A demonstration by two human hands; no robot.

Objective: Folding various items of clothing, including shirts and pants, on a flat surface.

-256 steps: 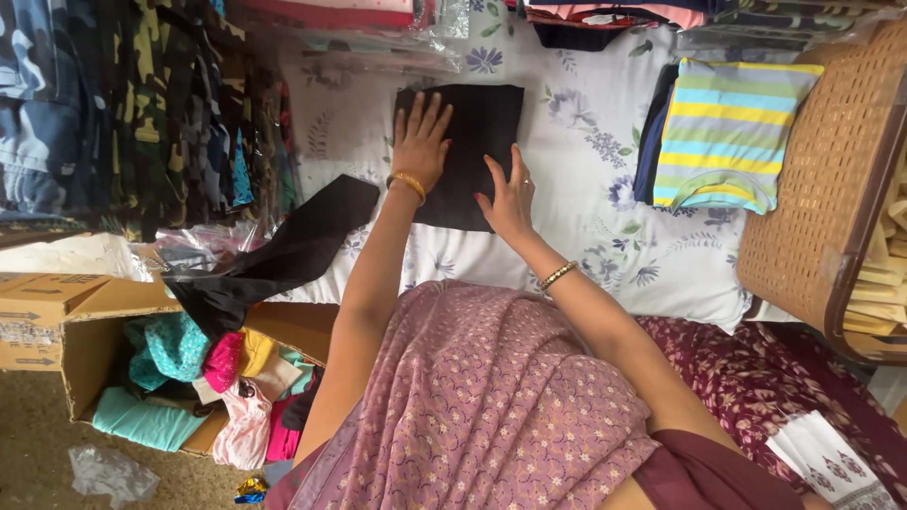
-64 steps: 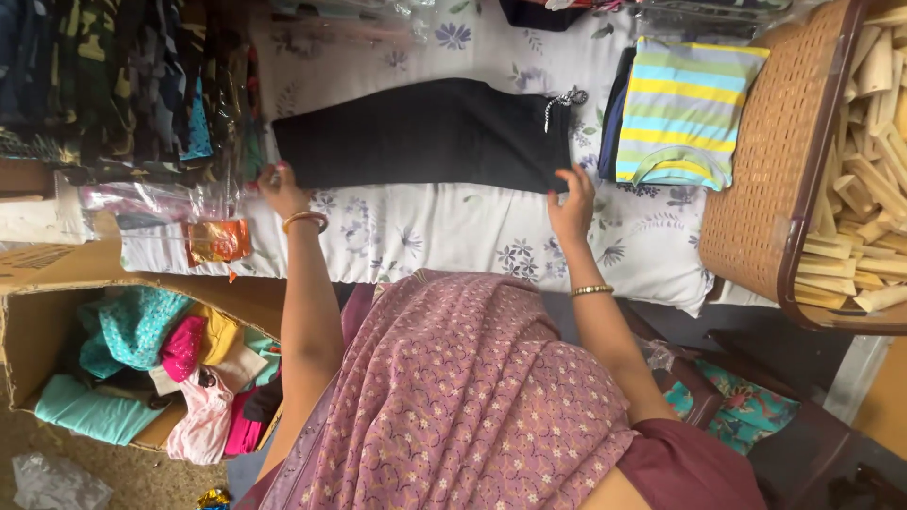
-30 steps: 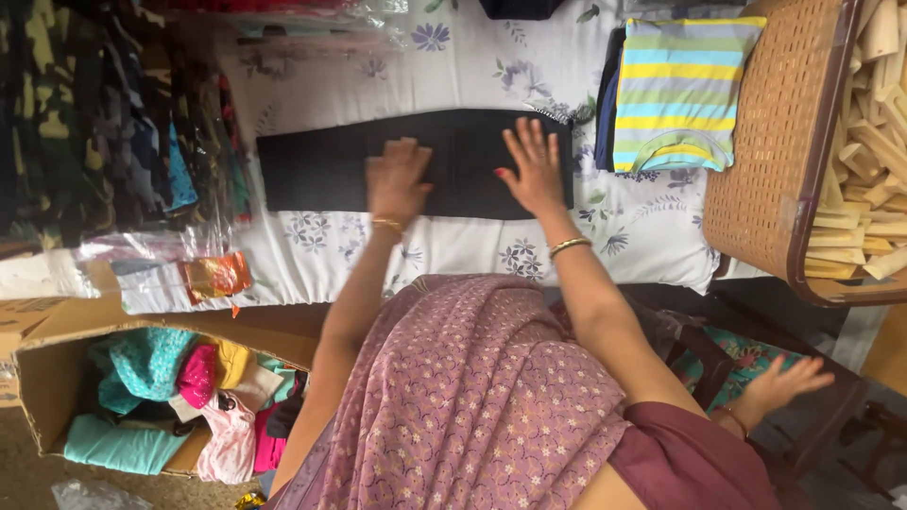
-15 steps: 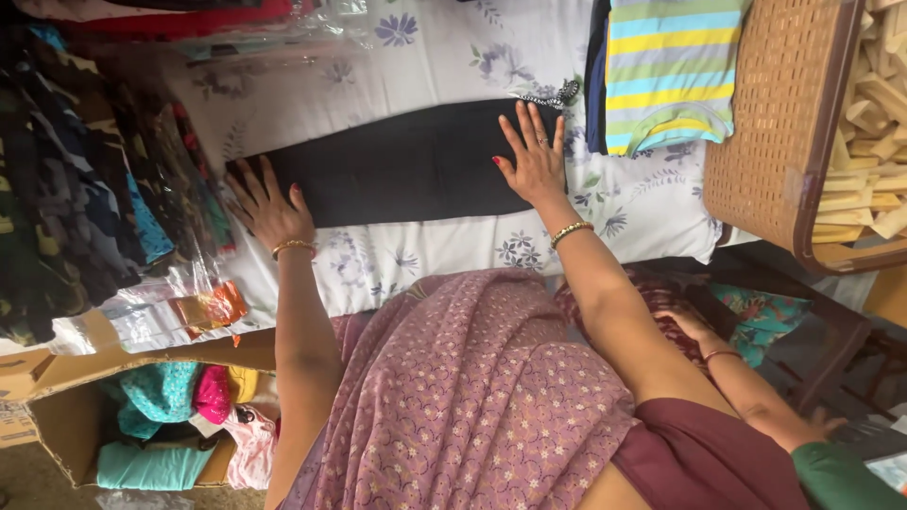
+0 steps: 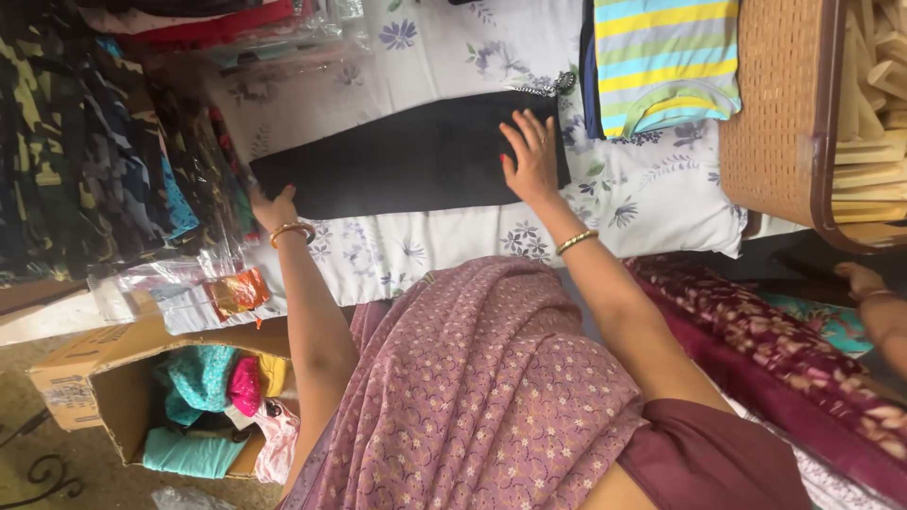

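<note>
- Black garment point(image 5: 406, 161) spread flat on the floral white sheet point(image 5: 453, 57), long side running across, a small silvery trim at its upper right corner.
- Left hand point(image 5: 274, 208) at the garment's lower left corner, fingers partly hidden behind the cloth edge; impossible to tell whether pinching the corner or only resting against it.
- Right hand point(image 5: 531, 156) flat on the garment near its right end, fingers spread, palm down, pressing and gripping nothing.
- Gold bangle on each wrist, just below the garment's lower edge.
- Striped top point(image 5: 666, 61) right of the garment, folded, cut off by the upper frame edge; a dark folded piece wedged beside it, hard to make out.
- Wicker basket point(image 5: 779, 113) further right of the garment, only partly in frame, pale sticks inside.
- Hanging patterned clothes point(image 5: 94, 151) left of the garment, dim and blurred, plastic wrapping over some.
- Cardboard box point(image 5: 104, 378) below and left of the garment, stuffed with bright clothes.
- Another person's hand point(image 5: 874, 283) far right of the garment, cropped by the frame edge.
</note>
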